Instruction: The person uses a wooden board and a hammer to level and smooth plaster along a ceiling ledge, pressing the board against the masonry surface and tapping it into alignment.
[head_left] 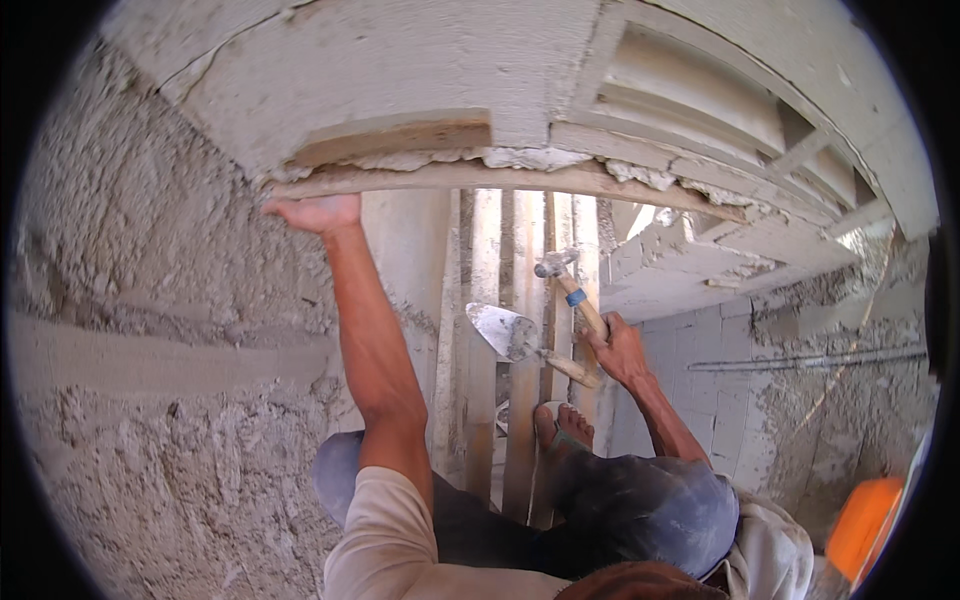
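Note:
My left hand [318, 212] presses up flat against the underside of a long wooden strip [430, 178], with one finger or the thumb stretched out to the left. The strip hides the other fingers. White mortar bulges in the gap above it. My right hand [622, 352] is closed round the wooden handle of a hammer [592, 318], its metal head pointing up and away from me. Blue tape is wrapped round the handle below the head. Just left of that hand is a trowel [507, 334] with a mortar-smeared blade and wooden handle, over the planks.
Long wooden planks [485, 400] run away beneath me, and my sandalled foot [568, 428] rests on them. Rough plaster [170, 470] covers the left wall. A pale panel with recessed openings [700, 85] spans overhead. Thin rods [800, 363] and an orange object [865, 525] are at right.

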